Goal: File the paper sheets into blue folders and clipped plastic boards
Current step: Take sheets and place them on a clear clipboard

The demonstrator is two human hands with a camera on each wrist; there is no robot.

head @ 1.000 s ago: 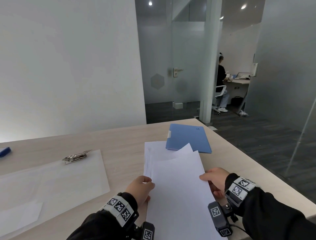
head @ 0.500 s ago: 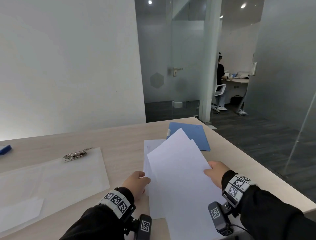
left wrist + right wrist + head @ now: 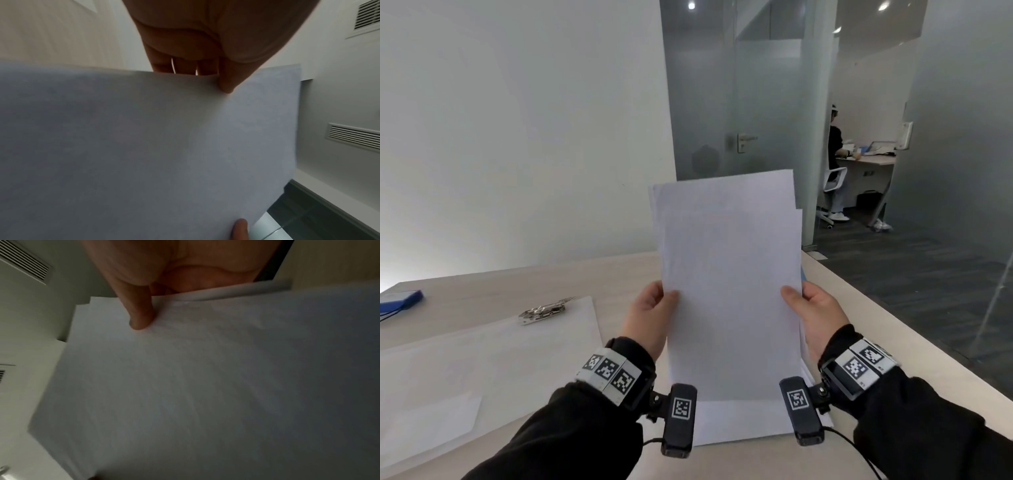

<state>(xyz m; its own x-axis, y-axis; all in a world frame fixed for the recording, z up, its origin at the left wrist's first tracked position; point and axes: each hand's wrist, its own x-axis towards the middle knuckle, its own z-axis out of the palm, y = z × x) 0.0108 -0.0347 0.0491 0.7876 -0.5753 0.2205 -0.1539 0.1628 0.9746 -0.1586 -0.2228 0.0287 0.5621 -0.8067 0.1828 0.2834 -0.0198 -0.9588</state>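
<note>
A stack of white paper sheets (image 3: 729,281) stands upright in front of me, above the table. My left hand (image 3: 650,315) pinches its left edge, thumb in front and fingers behind. My right hand (image 3: 811,311) pinches the right edge the same way. In the left wrist view the thumb (image 3: 228,81) presses on the sheets (image 3: 144,154). The right wrist view shows a thumb (image 3: 139,316) on the sheets (image 3: 205,386). More white sheets (image 3: 750,421) lie flat on the table under the held stack. Only a sliver of the blue folder (image 3: 803,274) shows behind the stack.
A clear plastic board (image 3: 482,359) with a metal clip (image 3: 544,310) lies on the left of the wooden table (image 3: 619,277). A blue object (image 3: 404,297) sits at the far left edge. The table's right edge drops to dark floor. A person sits at a distant desk.
Both hands have lifted the sheets off the table and stood them upright. The raised stack now covers the blue folder.
</note>
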